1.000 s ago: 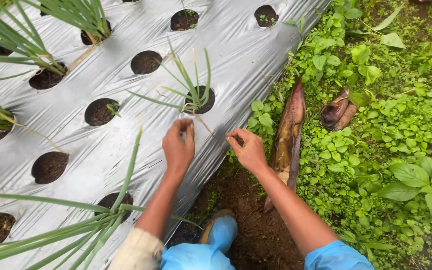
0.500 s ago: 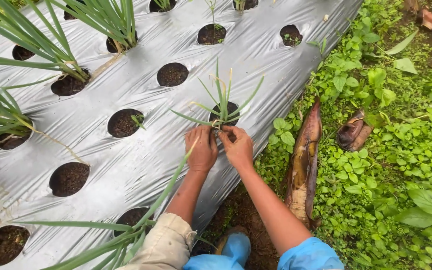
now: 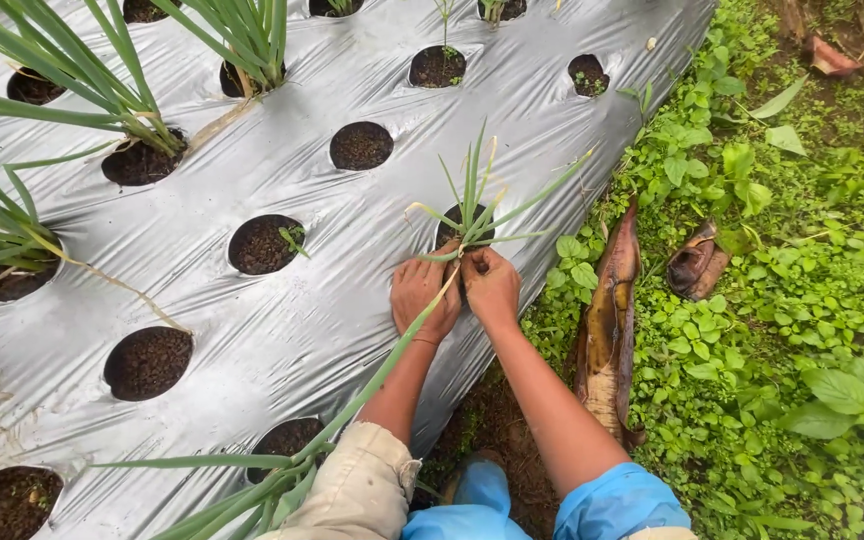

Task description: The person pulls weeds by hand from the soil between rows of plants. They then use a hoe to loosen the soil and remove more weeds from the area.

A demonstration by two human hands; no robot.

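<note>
1. Left hand (image 3: 422, 292) lies on the silver plastic sheet (image 3: 352, 290), fingers curled at the base of a small green seedling (image 3: 472, 205). Whether it pinches the stem or only presses beside it cannot be told.
2. Right hand (image 3: 492, 283) sits just beside the left, touching it, fingertips bent down at the same stem base. Grip not readable either; fingers close together.
3. The seedling stands in a round planting hole (image 3: 452, 232) near the sheet's right edge, thin leaves fanning up and out.
4. Bare soil holes nearby: one at (image 3: 264, 244) with a tiny sprout, another at (image 3: 361, 145).
5. Bigger leafy plants (image 3: 132, 110) grow in holes toward the upper left.
6. Right of the sheet: low weeds (image 3: 752, 300) and a brown dried husk (image 3: 607, 320) lying on the ground.
7. A long green leaf (image 3: 372, 385) crosses over the left forearm.
</note>
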